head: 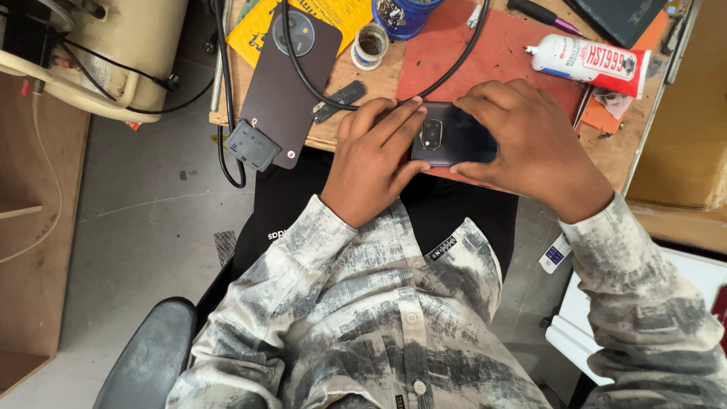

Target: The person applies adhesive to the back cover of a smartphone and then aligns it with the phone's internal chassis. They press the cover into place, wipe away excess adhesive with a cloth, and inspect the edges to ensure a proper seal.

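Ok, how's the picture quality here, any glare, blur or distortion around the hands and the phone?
Head view: even, soft light and sharp focus on the left hand, right hand and dark phone; a faint sheen on the phone's back, no harsh glare; wide-angle bending at the edges; only soft shadows under the hands.

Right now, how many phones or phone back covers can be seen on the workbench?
2. A dark phone lies face down on the red mat, held between left hand and right hand. A dark back cover lies farther left.
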